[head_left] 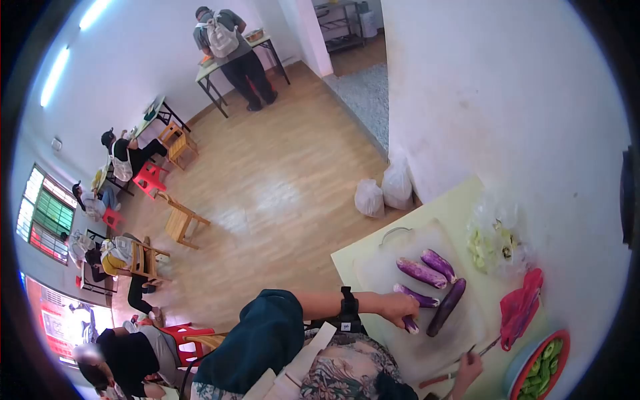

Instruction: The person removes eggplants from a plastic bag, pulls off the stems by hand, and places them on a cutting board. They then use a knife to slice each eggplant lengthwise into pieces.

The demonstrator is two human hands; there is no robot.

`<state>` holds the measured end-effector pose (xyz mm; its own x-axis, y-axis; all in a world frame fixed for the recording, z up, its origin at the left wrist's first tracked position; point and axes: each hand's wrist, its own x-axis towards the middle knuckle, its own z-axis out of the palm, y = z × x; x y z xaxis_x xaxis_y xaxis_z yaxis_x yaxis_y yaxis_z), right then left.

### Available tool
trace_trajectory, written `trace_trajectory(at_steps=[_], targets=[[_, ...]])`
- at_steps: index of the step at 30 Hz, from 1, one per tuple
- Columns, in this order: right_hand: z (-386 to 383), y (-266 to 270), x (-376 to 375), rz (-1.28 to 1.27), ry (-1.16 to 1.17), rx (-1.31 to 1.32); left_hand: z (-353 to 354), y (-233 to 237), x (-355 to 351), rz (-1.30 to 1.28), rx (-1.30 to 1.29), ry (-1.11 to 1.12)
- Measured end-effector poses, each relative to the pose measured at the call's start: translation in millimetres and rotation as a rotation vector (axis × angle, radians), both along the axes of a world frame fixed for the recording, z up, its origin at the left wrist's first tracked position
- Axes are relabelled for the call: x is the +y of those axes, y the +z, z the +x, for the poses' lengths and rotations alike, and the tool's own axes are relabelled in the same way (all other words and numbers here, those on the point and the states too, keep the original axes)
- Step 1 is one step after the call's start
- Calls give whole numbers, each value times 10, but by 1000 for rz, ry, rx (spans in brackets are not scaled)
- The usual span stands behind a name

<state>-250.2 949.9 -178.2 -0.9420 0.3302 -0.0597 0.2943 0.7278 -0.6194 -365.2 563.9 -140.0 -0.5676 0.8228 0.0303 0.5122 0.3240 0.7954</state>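
My left hand (400, 310), wearing a black wristband, is closed around a purple eggplant (411, 325) above the cutting board (400, 347). Beyond it, several more eggplants (421, 273) lie on the board, one of them darker (447, 308). Near the board's lower right edge, my right hand (469, 368) is closed on a thin, dark tool (490, 345), too small to identify. A reddish-brown stick-like piece (437, 381) lies beside that hand; whether it is joined to the tool cannot be told.
On the pale table (347, 263) are a clear bag of green vegetables (490, 243), a pink bag (520, 310) and a bowl of green peppers (545, 367). White bags (370, 199) rest on the floor by the wall. Several people sit or stand at other tables (207, 69).
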Motion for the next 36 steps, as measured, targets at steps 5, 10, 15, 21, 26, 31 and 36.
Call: trace_trajectory(at_steps=[5, 10, 15, 21, 26, 31, 36], targets=[[-1041, 973, -209, -126, -85, 474, 70, 165, -5, -91, -44, -14], [-1024, 890, -218, -95, -57, 354, 120, 87, -23, 39, -26, 53], [-75, -224, 198, 204, -113, 99, 198, -160, -45, -47, -3, 55], [625, -270, -7, 258, -286, -195, 291, -266, -197, -195, 126, 6], [428, 410, -456, 99, -333, -410, 146, -311, -243, 2, 165, 134], [853, -239, -188, 10, -358, -30, -84, -347, -274, 131, 230, 67], [804, -2, -417, 178, -399, -48, -70, 2, -277, -47, 271, 45]])
